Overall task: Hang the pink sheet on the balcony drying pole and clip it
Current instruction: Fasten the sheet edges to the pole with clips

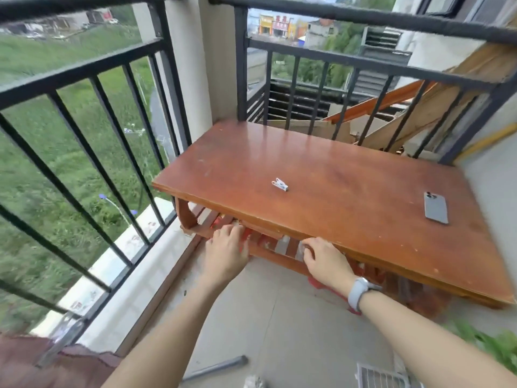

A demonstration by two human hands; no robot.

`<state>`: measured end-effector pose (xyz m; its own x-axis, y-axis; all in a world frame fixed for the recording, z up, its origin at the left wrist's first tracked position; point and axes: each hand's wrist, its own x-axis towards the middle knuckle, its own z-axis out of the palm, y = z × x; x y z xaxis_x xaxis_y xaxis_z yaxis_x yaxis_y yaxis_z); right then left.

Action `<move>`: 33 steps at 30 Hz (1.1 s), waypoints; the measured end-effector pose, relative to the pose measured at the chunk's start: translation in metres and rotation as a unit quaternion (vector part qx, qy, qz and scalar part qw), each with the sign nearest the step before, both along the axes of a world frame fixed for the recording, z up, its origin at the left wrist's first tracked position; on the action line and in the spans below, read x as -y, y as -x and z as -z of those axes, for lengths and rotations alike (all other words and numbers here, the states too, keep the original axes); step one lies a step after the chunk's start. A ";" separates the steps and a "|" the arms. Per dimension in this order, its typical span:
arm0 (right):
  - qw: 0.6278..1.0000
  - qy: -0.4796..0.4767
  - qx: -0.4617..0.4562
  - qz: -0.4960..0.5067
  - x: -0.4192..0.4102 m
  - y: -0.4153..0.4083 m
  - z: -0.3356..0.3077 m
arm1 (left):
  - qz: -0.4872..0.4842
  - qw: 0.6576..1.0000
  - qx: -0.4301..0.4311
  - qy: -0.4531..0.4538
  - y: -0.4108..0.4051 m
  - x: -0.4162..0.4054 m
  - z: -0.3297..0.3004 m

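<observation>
A white clothes clip lies alone near the middle of the brown wooden table. My left hand reaches out in front of the table's near edge with relaxed fingers and holds nothing. My right hand, with a pale watch on its wrist, hovers beside it at the same edge; its fingers are loosely curled and hold nothing. A dull pink-brown cloth shows at the bottom left corner, next to a blurred metal rod. I cannot tell whether this cloth is the sheet.
A grey phone lies face down on the table's right end. Black balcony railings run along the left and behind the table. Wooden boards lean beyond the far railing. A grey pole lies on the floor near me.
</observation>
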<state>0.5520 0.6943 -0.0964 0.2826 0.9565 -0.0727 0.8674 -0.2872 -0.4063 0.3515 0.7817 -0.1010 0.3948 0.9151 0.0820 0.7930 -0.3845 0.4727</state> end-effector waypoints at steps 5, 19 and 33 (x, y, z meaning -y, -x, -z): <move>0.999 0.033 -0.026 0.008 -0.094 -0.044 0.030 | -0.018 0.996 -0.028 0.083 -0.051 -0.067 0.038; 0.980 0.174 0.043 -0.087 -0.376 -0.147 0.122 | -0.142 0.956 -0.152 0.204 -0.168 -0.219 0.141; 0.946 0.142 -0.005 -0.292 -0.380 -0.057 0.116 | -0.236 0.930 -0.123 0.255 -0.097 -0.185 0.124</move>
